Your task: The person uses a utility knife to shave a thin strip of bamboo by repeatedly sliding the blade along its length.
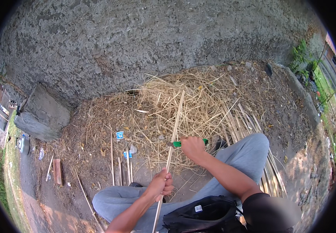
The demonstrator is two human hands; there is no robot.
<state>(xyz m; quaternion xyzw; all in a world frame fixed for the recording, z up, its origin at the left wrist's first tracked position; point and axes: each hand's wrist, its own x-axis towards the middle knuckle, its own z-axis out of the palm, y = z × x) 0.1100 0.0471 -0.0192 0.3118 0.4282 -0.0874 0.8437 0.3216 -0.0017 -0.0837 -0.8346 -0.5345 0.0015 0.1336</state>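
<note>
My left hand (161,185) is closed round a long, pale strip of bamboo or wood (178,114), which slants from my lap up over the ground ahead. In my right hand (194,149) is a green-handled knife (177,144), held crosswise. Its blade end meets the strip a little above my left hand; the blade itself is too small to make out clearly. Beneath the strip's far end lies a heap of curly, straw-coloured shavings (164,95). A black bag (199,217) rests in my lap between my bent legs.
Beside my right knee lie several long pale slats (269,178). Thinner sticks (112,159) and blue packets (120,135) are scattered at the left. A rough grey wall (156,39) stands ahead, with a concrete block (44,116), a kettle (23,145) and a reddish brick (58,171) farther left.
</note>
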